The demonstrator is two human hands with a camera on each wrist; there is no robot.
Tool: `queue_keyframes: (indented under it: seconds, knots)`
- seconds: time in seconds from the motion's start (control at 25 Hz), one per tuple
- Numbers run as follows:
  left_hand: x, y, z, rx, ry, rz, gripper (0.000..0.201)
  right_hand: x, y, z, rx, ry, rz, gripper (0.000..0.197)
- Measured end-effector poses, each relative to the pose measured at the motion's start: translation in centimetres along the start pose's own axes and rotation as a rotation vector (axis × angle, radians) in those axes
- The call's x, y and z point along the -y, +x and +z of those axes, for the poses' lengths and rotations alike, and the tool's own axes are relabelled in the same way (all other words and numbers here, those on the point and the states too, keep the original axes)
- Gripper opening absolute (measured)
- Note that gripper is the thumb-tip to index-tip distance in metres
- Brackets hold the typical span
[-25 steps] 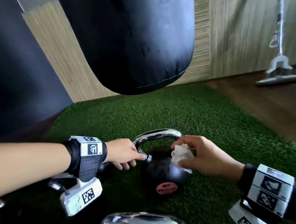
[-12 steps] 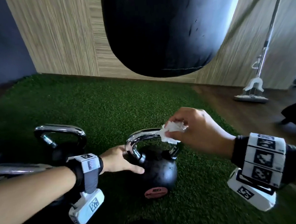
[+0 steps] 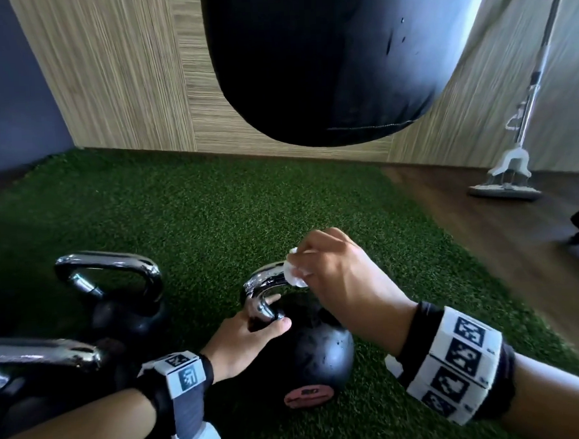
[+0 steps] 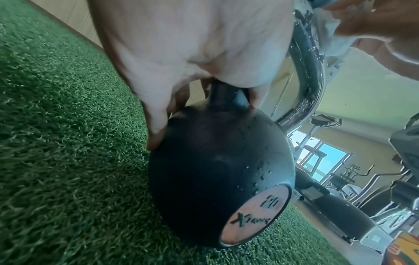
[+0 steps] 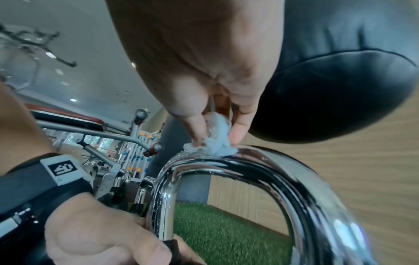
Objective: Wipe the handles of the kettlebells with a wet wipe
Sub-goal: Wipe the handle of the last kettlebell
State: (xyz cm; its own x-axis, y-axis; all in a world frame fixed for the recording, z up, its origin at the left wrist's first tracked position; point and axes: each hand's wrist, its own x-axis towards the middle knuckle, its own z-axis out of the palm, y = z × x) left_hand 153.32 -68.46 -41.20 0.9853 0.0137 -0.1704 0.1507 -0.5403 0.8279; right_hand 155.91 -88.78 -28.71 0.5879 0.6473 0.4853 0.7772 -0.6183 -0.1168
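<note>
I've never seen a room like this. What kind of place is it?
Most likely a gym. A black punching bag hangs over green turf, chrome-handled kettlebells sit on it, and exercise machines stand behind.

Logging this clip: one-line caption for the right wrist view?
Right hand pinches a crumpled white wet wipe onto the top of the chrome kettlebell handle while the left hand grips its base.

On the turf [image 3: 214, 216] the nearest kettlebell [image 3: 318, 355] stands under the right hand [image 3: 337, 270] and just right of the left hand [image 3: 244, 342], with two more kettlebells [image 3: 117, 295] to its left, a punching bag [image 3: 323, 59] hanging behind and a mop [image 3: 507, 174] far right.
</note>
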Motion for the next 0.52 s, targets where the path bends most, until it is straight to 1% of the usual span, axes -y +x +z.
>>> queue_keyframes:
  seconds: [0.04,0.12,0.2,0.28,0.32,0.4,0.48,0.52]
  knots:
    - [-0.1,-0.1,0.0,0.001,-0.010,0.000,0.039,0.3,0.1,0.1,0.020,-0.006,-0.021,0.019]
    - [-0.2,-0.3,0.0,0.003,-0.020,-0.011,0.038,-0.1,0.2,-0.5,0.046,0.030,-0.001,0.018]
    - [-0.3,-0.5,-0.1,0.013,-0.033,-0.015,0.039,-1.3,0.0,-2.0,0.118,0.041,0.119,0.017]
    - [-0.1,-0.6,0.0,0.009,-0.057,-0.010,0.046,-2.7,-0.3,-3.3,0.169,0.035,0.249,0.013]
    - [0.0,-0.7,0.1,-0.009,-0.062,0.001,0.052,-3.1,-0.2,-3.5,0.164,0.032,0.277,0.010]
    - [0.0,-0.8,0.3,-0.027,-0.056,0.028,0.059,-3.2,-0.2,-3.6,0.139,0.040,0.258,0.009]
    - [-0.3,-1.0,0.3,-0.016,-0.049,0.028,0.055,-3.2,-0.8,-3.5,0.107,0.065,0.244,0.007]
    - [-0.4,-1.0,0.3,-0.004,-0.051,0.026,0.055,-3.6,-1.3,-3.7,0.114,0.077,0.280,0.007]
